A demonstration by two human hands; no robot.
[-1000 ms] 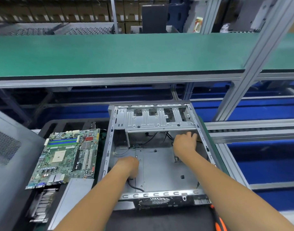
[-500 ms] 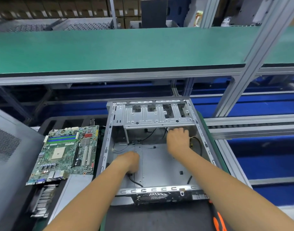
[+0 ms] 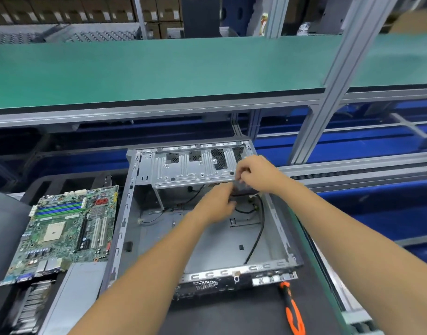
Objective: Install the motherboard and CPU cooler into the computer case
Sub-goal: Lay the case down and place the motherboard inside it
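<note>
The open grey computer case (image 3: pixel 125 213) lies flat in front of me, its floor bare except for black cables (image 3: pixel 257 234). The green motherboard (image 3: pixel 65 233) lies outside the case to the left. Both hands are at the case's far right, under the drive cage (image 3: pixel 190 170). My right hand (image 3: pixel 258 174) has its fingers curled, pinching a bundle of cables at the cage's edge. My left hand (image 3: pixel 216 205) is just below it, fingers curled on the same cables. The exact grip is blurred.
A finned metal part (image 3: pixel 31 308) lies below the motherboard, beside a grey panel (image 3: pixel 74 293). An orange-and-black screwdriver (image 3: pixel 293 310) lies on the black mat at the near right. A green shelf (image 3: pixel 159 68) and aluminium post (image 3: pixel 328 93) stand behind the case.
My left hand has moved from the case floor up and right to meet my right hand. My right hand has risen to the drive cage's edge and now pinches the cables.
</note>
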